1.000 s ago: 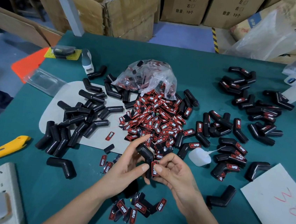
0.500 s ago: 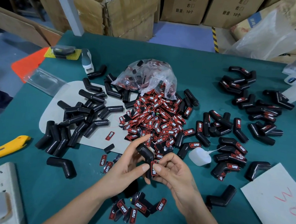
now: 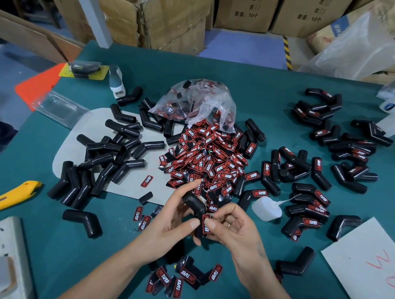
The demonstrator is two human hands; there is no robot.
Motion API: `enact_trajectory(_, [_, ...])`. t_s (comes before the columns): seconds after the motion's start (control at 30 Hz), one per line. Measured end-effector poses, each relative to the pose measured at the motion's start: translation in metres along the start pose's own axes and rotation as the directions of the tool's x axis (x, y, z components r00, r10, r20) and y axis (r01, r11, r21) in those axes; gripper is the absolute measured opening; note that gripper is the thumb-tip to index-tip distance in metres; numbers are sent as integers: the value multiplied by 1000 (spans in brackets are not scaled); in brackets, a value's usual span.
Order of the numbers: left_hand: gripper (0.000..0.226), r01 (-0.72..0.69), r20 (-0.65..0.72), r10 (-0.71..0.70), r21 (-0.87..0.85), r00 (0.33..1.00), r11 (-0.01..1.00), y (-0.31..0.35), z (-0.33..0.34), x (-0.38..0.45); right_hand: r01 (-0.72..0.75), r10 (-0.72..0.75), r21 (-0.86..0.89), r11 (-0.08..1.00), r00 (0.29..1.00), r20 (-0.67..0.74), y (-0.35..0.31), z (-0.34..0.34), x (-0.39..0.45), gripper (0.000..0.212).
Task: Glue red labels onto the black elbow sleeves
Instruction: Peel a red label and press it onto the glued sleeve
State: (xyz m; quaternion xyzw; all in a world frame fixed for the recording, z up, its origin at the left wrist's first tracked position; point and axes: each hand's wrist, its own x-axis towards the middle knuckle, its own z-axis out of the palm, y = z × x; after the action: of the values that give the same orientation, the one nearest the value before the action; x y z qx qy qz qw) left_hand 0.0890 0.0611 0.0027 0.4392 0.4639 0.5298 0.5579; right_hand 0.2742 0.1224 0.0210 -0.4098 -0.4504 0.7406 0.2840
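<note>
I am gripping a black elbow sleeve (image 3: 194, 203) in my left hand (image 3: 174, 224) at six o'clock of the label heap (image 3: 208, 160), steadying it so my right hand (image 3: 228, 228), fingers curled, is pinching a red label (image 3: 205, 226) flat against its lower leg, probably seating the glue.

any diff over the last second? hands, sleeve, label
Almost none. The left hand still grips the black sleeve; the right hand still pinches the red label against its lower leg. Nothing taken hold of or let go. Label pile, glue bottle and loose sleeves unchanged.
</note>
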Motion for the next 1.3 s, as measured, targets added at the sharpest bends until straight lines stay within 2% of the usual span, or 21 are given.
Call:
enact_trajectory(0.57, [67, -13, 11, 13, -8, 1000, 1000, 2, 1, 0, 27, -27, 8, 1000, 999, 20, 3, 0, 2, 24])
enact_trajectory(0.77, [66, -20, 15, 20, 0, 1000, 1000, 3, 0, 0, 39, -40, 30, 999, 999, 27, 4, -3, 1, 40])
enact_trajectory(1.07, [67, -19, 12, 19, 0, 1000, 1000, 2, 0, 0, 24, -24, 5, 1000, 999, 29, 5, 0, 2, 40])
enact_trajectory(1.3, [66, -33, 6, 33, -8, 999, 999, 0, -1, 1, 33, -34, 55, 998, 999, 18, 4, -2, 2, 43])
